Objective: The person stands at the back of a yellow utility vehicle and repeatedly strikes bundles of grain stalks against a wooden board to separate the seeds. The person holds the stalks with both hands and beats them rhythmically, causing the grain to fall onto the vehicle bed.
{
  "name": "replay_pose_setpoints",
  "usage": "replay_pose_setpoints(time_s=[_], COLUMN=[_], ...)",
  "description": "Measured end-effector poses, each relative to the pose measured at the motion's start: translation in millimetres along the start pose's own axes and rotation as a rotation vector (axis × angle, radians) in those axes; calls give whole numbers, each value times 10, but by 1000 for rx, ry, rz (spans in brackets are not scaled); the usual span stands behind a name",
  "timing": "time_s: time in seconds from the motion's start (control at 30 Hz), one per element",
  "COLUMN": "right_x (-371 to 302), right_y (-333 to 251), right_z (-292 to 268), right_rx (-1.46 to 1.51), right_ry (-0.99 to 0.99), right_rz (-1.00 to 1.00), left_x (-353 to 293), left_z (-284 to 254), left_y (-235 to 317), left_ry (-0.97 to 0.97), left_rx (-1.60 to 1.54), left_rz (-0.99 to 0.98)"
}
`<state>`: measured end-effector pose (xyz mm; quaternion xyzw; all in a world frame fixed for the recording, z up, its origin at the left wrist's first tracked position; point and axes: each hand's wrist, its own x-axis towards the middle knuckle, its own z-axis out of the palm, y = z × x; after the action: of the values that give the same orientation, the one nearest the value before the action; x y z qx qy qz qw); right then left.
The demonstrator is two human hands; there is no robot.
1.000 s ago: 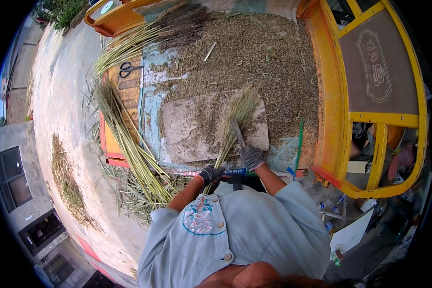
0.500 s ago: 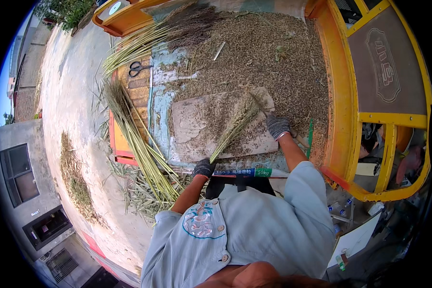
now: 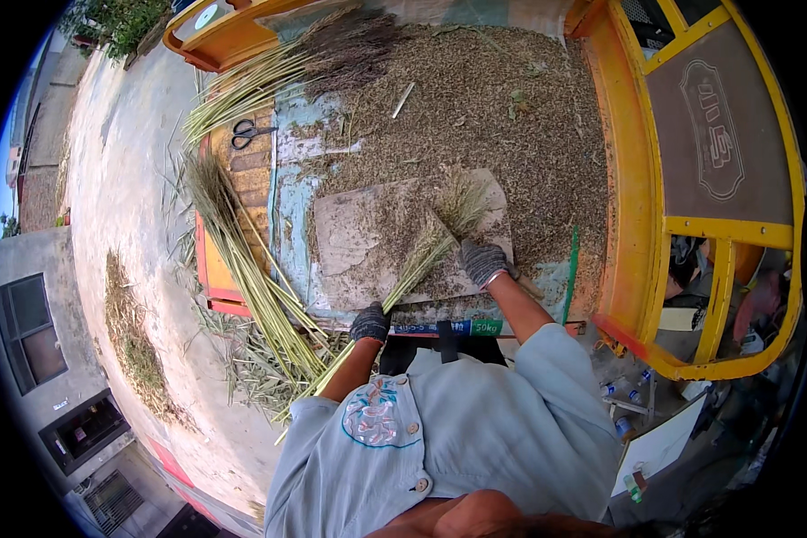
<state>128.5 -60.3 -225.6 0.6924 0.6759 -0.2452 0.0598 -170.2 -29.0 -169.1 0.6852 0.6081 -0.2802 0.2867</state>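
Left hand (image 3: 368, 323): grey glove, fingers closed around the stems of the held stalks (image 3: 417, 268).
Right hand (image 3: 486, 262): similar glove, ahead and to the right of the left hand; closed on a hand tool (image 3: 446, 228).
Hand tool: thin dark blade runs forward and leftward from the right hand, crossing the held stalks below their feathery heads; part of the handle shows behind the fist. Pressing or just above the stems: cannot tell.
Held stalks: slant from the left hand toward the right, heads just ahead of the right hand; stem ends trail back past the left forearm.
Pale board (image 3: 354, 235): lies flat ahead of the left hand, under the heads and the right hand; loose bits scattered over it.
Seed litter (image 3: 511, 117): brown layer, spread beyond the board, ahead of both hands.
Loose bundle (image 3: 251, 255): green stems, left of the left hand, heads pointing away.
Dark-headed pile (image 3: 354, 49): far ahead of the left hand.
Scissors (image 3: 245, 134): dark handles, ahead and left of the left hand, well apart.
White strip (image 3: 403, 100): on the litter, well ahead of both hands.
Green strip (image 3: 572, 273): right of the right hand.
Yellow frame (image 3: 625, 197): farther right of the right hand.
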Motion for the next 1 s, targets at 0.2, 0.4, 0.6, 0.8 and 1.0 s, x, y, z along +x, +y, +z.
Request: replay_pose_setpoints(time_s=[0.2,0.4,0.6,0.8,1.0], right_x=[-146,-391,-169,-263,-304], right_y=[311,-1127,370,153,-735], right_z=[-753,-383,-175,-549,-176], right_rx=[35,118,-76,68,-12], right_ry=[-22,-264,29,105,-76], right_rz=[346,-183,155,469,-264], left_x=[9,45,-6,49,-35], left_z=[-107,-67,-36,-54,-168], left_y=[-23,-52,-152,-209,-193], left_ry=[-7,-16,19,-3,38], left_rx=[26,33,54,64,104], left_rz=[-4,-9,25,-3,46])
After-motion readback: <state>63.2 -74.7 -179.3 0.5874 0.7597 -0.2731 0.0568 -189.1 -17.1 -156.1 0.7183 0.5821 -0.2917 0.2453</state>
